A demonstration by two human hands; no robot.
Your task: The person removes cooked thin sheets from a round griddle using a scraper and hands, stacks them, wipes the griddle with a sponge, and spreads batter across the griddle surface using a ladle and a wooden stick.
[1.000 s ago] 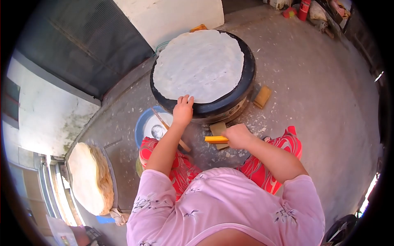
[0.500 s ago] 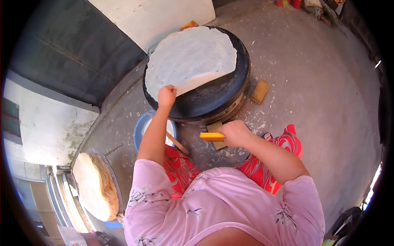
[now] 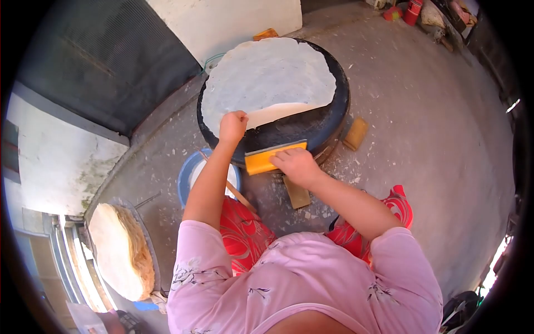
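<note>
A large thin pancake (image 3: 267, 72) lies on a round black griddle (image 3: 320, 127), its near edge folded back and lifted off the surface. My left hand (image 3: 233, 125) is closed, pinching that near edge at the left. In my right hand (image 3: 300, 166) is a yellow scraper (image 3: 261, 161) with a dark edge. The scraper lies across the griddle's near rim, its dark edge facing the pancake. Bare black griddle shows between the scraper and the folded edge.
Left of my knees stands a blue bucket (image 3: 184, 181) of white batter with a wooden stick (image 3: 239, 195) across it. A thick stack of pancakes (image 3: 122, 253) sits at lower left. Yellowish blocks (image 3: 356, 133) lie on the floor near the griddle. A wall (image 3: 228, 25) rises behind.
My right hand has moved forward and left, bringing the scraper from above the floor to the griddle's near rim and turning its broad face up. My left hand still pinches the pancake edge.
</note>
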